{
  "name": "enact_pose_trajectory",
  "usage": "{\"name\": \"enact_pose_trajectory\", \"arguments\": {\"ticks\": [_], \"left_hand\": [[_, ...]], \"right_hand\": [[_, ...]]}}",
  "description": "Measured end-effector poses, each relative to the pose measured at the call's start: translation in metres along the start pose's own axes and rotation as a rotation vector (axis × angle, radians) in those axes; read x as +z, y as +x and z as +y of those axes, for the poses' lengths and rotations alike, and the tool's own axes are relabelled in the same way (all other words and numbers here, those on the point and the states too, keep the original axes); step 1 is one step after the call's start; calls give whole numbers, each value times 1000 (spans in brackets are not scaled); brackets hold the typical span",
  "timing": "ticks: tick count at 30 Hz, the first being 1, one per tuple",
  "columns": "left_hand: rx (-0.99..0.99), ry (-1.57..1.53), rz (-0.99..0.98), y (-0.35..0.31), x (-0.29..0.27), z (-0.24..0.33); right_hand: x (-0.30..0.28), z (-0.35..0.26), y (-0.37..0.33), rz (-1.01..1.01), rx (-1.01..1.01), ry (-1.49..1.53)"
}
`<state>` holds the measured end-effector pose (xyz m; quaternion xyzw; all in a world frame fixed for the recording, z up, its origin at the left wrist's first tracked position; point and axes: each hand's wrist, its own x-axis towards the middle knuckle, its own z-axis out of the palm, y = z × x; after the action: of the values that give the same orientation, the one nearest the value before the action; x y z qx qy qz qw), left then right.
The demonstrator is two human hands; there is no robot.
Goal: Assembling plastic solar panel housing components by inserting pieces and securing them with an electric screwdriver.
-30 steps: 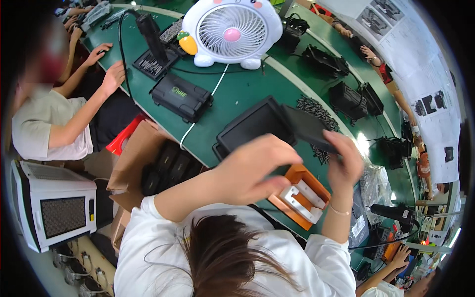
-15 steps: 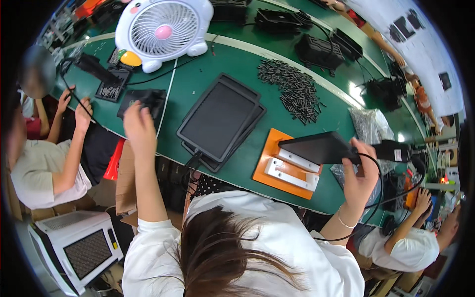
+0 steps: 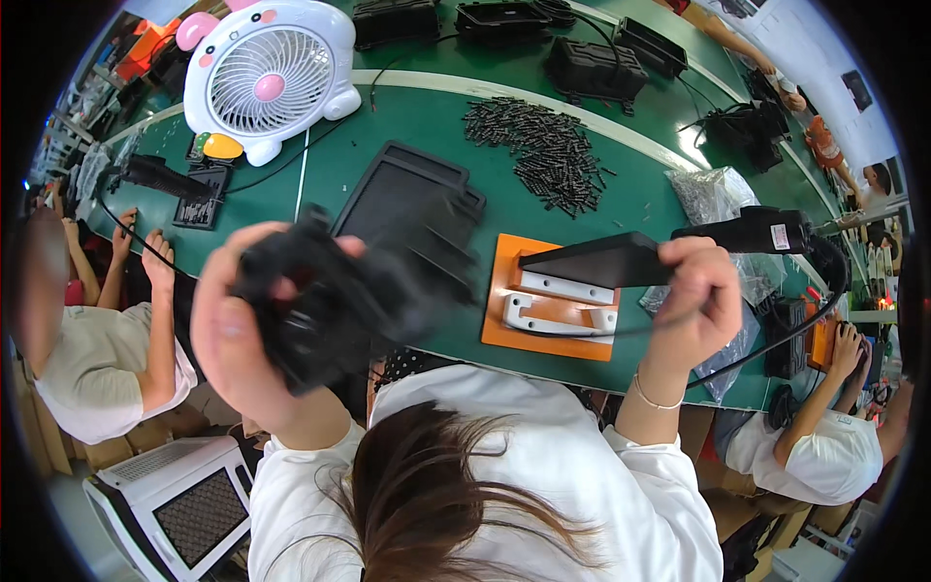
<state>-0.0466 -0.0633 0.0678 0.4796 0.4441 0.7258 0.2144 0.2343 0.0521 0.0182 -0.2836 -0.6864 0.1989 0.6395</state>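
Observation:
My left hand [image 3: 247, 335] is closed around a bulky black plastic part [image 3: 335, 291], lifted off the table and blurred by motion. My right hand [image 3: 700, 296] pinches the right end of a flat black panel [image 3: 592, 264] with a thin cable. That panel stands tilted over white blocks [image 3: 553, 322] on an orange base plate [image 3: 493, 325]. Behind the part in my left hand lie dark, shallow rectangular panels [image 3: 402, 179], partly hidden by it.
Small black rod-like pieces [image 3: 543, 150] form a pile on the green table. A white fan [image 3: 267, 87] stands at the far left. Beside my right hand are a black cylindrical corded tool [image 3: 747, 233] and a clear plastic bag [image 3: 713, 194]. Co-workers sit on both sides.
My left hand has picked up the bulky black part from the table's left side and carried it right and closer. My right hand keeps hold of the panel. The view has shifted slightly.

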Motion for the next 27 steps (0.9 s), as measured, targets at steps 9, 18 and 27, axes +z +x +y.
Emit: {"name": "enact_pose_trajectory", "arguments": {"ticks": [9, 18, 27], "left_hand": [[27, 102, -726, -4, 86, -34], [-85, 137, -767, -2, 133, -36], [159, 575, -683, 5, 124, -45]], "right_hand": [[-12, 3, 29, -26, 412, 1184], [-23, -14, 52, -194, 607, 878], [-3, 4, 31, -215, 626, 722]]}}
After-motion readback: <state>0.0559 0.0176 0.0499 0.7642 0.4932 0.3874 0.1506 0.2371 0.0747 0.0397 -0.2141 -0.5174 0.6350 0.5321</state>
